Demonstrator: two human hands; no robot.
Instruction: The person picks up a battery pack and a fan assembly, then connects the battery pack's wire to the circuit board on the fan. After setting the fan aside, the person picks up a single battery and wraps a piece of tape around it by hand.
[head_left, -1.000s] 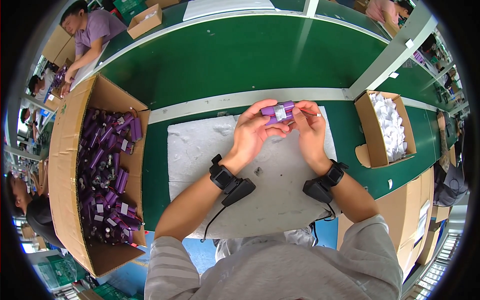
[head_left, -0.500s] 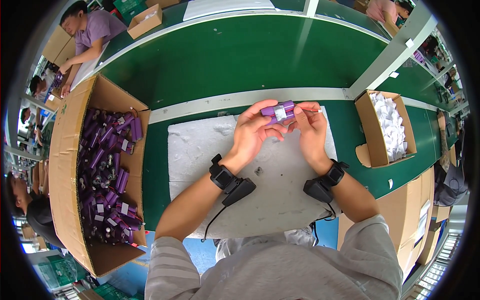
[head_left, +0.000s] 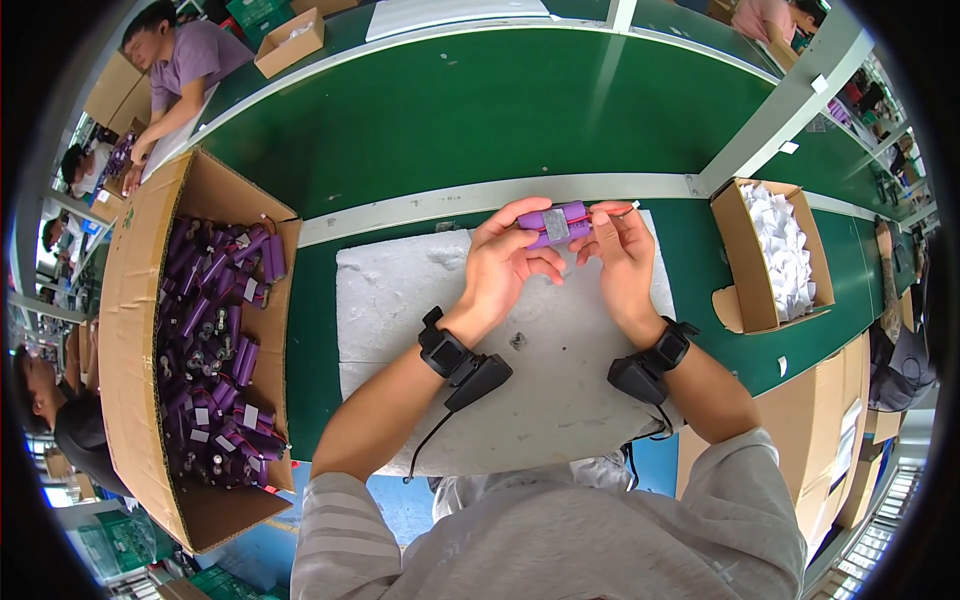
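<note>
A purple battery pack (head_left: 575, 213) with a silvery-grey label round its middle and red wires is held up between both hands, above the far edge of a pale foam board (head_left: 480, 400). My left hand (head_left: 502, 258) grips its left end between thumb and fingers. At the other end, my right hand (head_left: 622, 258) pinches the pack and its wires, and a small white connector (head_left: 635, 205) sticks out past the fingers. Each wrist wears a black strapped device.
On the left stands a large cardboard box (head_left: 140, 350) of purple battery packs (head_left: 215, 340). A smaller box (head_left: 740, 255) at right holds white paper pieces (head_left: 780, 250). Beyond the metal rail (head_left: 450, 205) runs a green surface (head_left: 450, 120). A co-worker (head_left: 190, 70) leans at far left.
The battery pack has turned slightly in my fingers, so its label looks greyer and less bright. My right fingers have shifted a little along the wires.
</note>
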